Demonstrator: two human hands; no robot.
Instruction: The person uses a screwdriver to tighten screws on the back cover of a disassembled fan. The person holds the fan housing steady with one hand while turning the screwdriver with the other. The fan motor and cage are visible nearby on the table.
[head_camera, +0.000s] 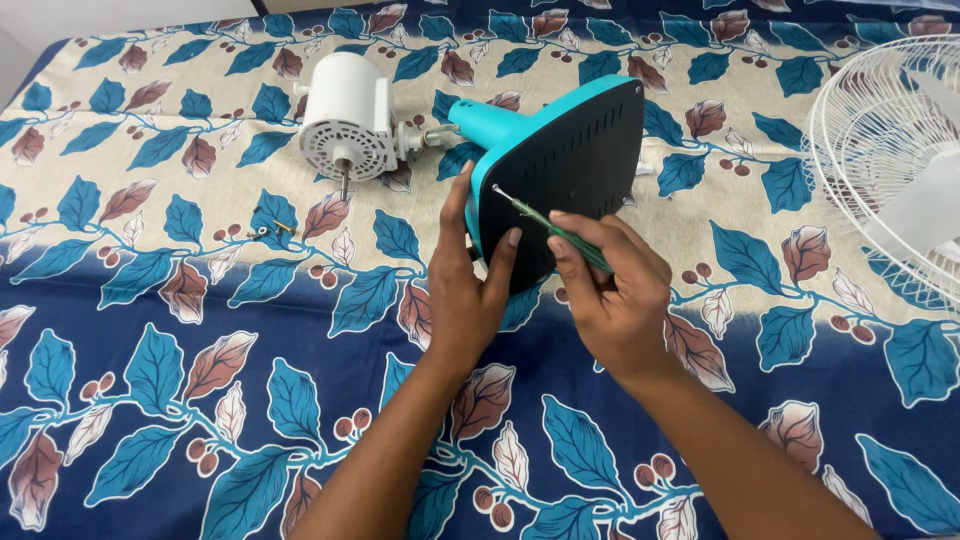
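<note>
Two hands work on a teal fan base (560, 170) tipped on edge on the leaf-print cloth (150, 380). Left hand (470, 290) grips its lower edge; right hand (610, 290) is closed around a screwdriver (545, 225), tip on the black underside. Nearby lie a white motor (350, 115), loose screws (270, 230) and a grille (885, 150).

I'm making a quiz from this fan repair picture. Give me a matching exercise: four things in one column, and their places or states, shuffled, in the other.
Things:
1. left hand
2. right hand
3. white motor
4. loose screws

Places or states:
A. lying on the cloth, apart from both hands
B. holding the green screwdriver
C. steadying the teal fan base
D. lying behind the base, shaft pointing toward the camera

Pairs: 1-C, 2-B, 3-D, 4-A
</note>
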